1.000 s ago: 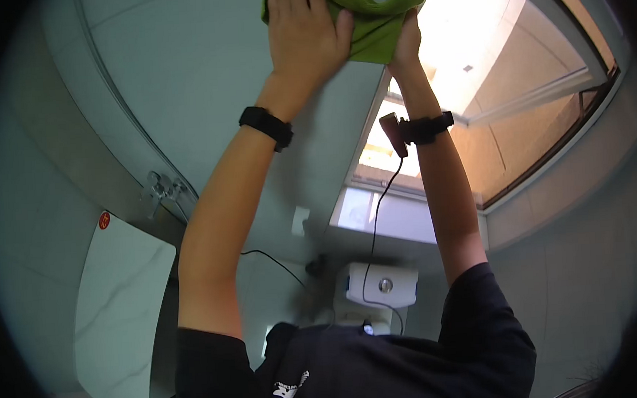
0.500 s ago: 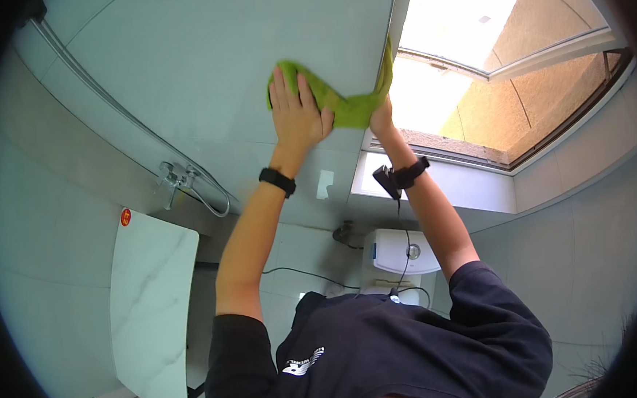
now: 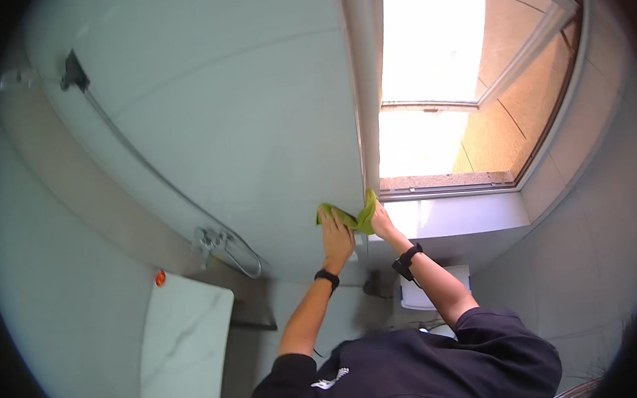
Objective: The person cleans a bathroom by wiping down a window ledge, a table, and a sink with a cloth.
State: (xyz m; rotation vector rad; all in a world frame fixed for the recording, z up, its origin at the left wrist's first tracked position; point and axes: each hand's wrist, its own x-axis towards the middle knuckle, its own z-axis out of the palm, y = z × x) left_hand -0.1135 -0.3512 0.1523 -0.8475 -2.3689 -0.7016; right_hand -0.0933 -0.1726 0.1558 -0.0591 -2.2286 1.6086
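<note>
A green cleaning cloth [image 3: 344,218] is held against the pale tiled wall [image 3: 256,130] near its corner with the window recess. My left hand [image 3: 337,243] presses one end of it on the wall face, with the fingers over the fabric. At the corner edge, my right hand [image 3: 383,222] grips the other end, which folds upward there. The cloth spans the short gap between both hands. Dark bands circle both wrists.
An open window [image 3: 444,104] with a white sill [image 3: 451,216] lies to the right. A shower mixer [image 3: 212,242] with a hose and rail is on the left, above a marble-patterned board [image 3: 185,346]. Below the sill stands a white toilet tank [image 3: 433,288].
Both hands have moved down the wall with the cloth and closer together, so the cloth is more bunched. The camera view has shifted, showing more of the upper wall and the shower rail.
</note>
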